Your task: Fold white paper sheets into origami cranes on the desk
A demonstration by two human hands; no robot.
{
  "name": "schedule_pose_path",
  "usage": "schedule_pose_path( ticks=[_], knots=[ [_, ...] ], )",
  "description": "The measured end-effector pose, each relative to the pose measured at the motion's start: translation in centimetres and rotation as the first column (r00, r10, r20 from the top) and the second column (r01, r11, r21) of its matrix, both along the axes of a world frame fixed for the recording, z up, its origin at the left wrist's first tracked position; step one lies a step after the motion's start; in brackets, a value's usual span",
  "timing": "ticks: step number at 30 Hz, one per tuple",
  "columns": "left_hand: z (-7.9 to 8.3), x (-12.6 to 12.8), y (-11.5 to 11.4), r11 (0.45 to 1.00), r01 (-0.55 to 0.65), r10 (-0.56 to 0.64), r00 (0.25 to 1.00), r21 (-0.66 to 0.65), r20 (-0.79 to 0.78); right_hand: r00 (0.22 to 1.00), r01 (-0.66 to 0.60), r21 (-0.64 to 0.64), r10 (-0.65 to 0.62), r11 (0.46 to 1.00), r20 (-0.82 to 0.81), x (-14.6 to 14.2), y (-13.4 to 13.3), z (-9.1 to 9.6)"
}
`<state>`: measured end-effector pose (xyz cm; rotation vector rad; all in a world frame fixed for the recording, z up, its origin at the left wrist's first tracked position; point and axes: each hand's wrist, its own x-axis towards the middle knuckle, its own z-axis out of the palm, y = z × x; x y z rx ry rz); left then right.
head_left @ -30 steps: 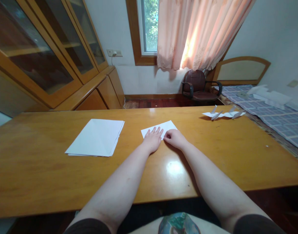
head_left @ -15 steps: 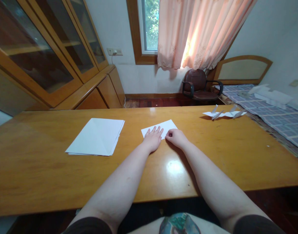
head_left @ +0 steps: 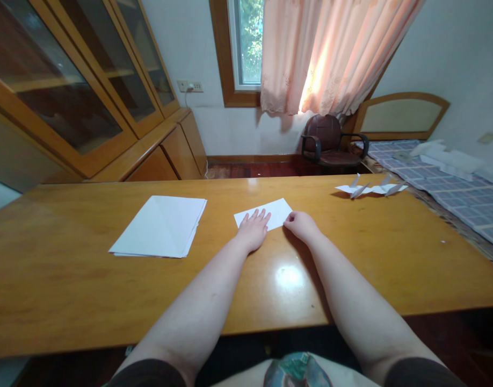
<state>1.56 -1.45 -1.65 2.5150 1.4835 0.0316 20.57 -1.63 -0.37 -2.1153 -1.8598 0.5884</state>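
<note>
Your right hand (head_left: 303, 227) slid lengthwise along the mid-frame paper (head_left: 277, 215), fingers (head_left: 298, 215) curled at its right end; left hand (head_left: 253, 233) lies spread on it.

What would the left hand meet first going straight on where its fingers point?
The left hand would likely first cross the rest of the paper under it, then the wooden table; the right hand seems off that line.
</note>
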Motion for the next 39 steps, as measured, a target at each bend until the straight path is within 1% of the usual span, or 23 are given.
schedule_pose_path(
  ticks=[6, 11, 13, 15, 16, 17, 18, 19, 20, 21, 22, 23, 25, 26, 28, 30, 32, 35, 39],
  knots=[
    [-0.1, -0.1, 0.1, 1.0, 0.002, -0.002, 1.0, -0.003, -0.002, 0.993, 0.116, -0.013, -0.116, 0.993, 0.026, 1.9, 0.8, -0.4],
    [-0.1, -0.2, 0.0, 1.0, 0.006, -0.006, 1.0, -0.001, 0.007, 0.984, 0.176, -0.005, -0.175, 0.984, 0.045, 3.9, 1.3, -0.5],
    [-0.2, -0.2, 0.1, 1.0, 0.006, -0.006, 1.0, -0.004, 0.01, 0.962, 0.247, 0.025, -0.248, 0.969, 0.112, 4.5, 1.4, -0.2],
    [-0.2, -0.2, 0.2, 1.0, 0.012, -0.012, 1.0, -0.004, 0.015, 0.935, 0.297, 0.112, -0.313, 0.948, 0.17, 4.8, 1.3, 0.1],
    [-0.2, -0.3, 0.3, 1.0, 0.021, -0.02, 1.0, -0.004, 0.018, 0.938, 0.275, 0.166, -0.302, 0.947, 0.17, 4.6, 1.2, 0.1],
    [-0.2, -0.4, 0.4, 1.0, 0.031, -0.031, 0.999, -0.004, 0.018, 0.959, 0.208, 0.214, -0.242, 0.954, 0.147, 4.3, 1.2, 0.1],
    [-0.2, -0.6, 0.5, 0.999, 0.041, -0.041, 0.999, -0.001, 0.017, 0.986, 0.088, 0.257, -0.121, 0.962, 0.117, 3.8, 1.1, 0.0],
    [-0.1, -0.8, 0.7, 0.999, 0.048, -0.048, 0.999, 0.007, 0.014, 0.994, -0.065, 0.293, 0.035, 0.954, 0.105, 3.2, 1.0, -0.2],
    [0.0, -1.0, 0.9, 0.999, 0.048, -0.048, 0.999, 0.022, 0.01, 0.974, -0.224, 0.296, 0.2, 0.929, 0.109, 2.5, 0.9, -0.5],
    [0.1, -1.3, 1.1, 0.998, 0.038, -0.038, 0.999, 0.047, 0.006, 0.936, -0.351, 0.267, 0.33, 0.898, 0.122, 1.8, 0.8, -0.7],
    [0.2, -1.5, 1.3, 0.997, 0.009, -0.009, 1.0, 0.082, 0.004, 0.903, -0.428, 0.224, 0.406, 0.875, 0.141, 1.2, 0.7, -1.0],
    [0.4, -1.8, 1.4, 0.992, -0.039, 0.038, 0.999, 0.123, 0.008, 0.886, -0.46, 0.19, 0.433, 0.868, 0.166, 0.7, 0.6, -1.2],
    [0.8, -2.1, 1.5, 0.967, -0.171, 0.166, 0.985, 0.19, 0.039, 0.877, -0.47, 0.166, 0.437, 0.867, 0.2, 0.0, 0.4, -1.2],
    [1.0, -2.1, 1.5, 0.951, -0.237, 0.229, 0.971, 0.199, 0.063, 0.882, -0.457, 0.166, 0.422, 0.874, 0.211, -0.3, 0.3, -1.1],
    [1.3, -2.0, 1.4, 0.934, -0.319, 0.305, 0.947, 0.159, 0.104, 0.897, -0.423, 0.173, 0.384, 0.889, 0.219, -0.6, 0.1, -0.7],
    [1.4, -1.6, 1.1, 0.941, -0.323, 0.31, 0.942, 0.099, 0.126, 0.908, -0.393, 0.173, 0.352, 0.903, 0.226, -0.8, -0.1, -0.4],
    [1.4, -1.2, 0.9, 0.948, -0.308, 0.297, 0.946, 0.075, 0.134, 0.911, -0.383, 0.173, 0.34, 0.908, 0.233, -1.0, -0.3, -0.4],
    [1.2, -0.8, 0.8, 0.944, -0.322, 0.31, 0.941, 0.071, 0.135, 0.907, -0.392, 0.176, 0.347, 0.903, 0.237, -1.2, -0.4, -1.0],
    [1.2, -1.0, 1.0, 0.928, -0.367, 0.357, 0.925, 0.062, 0.13, 0.906, -0.395, 0.128, 0.363, 0.91, 0.217, -1.1, -0.2, -1.8]
  ],
)
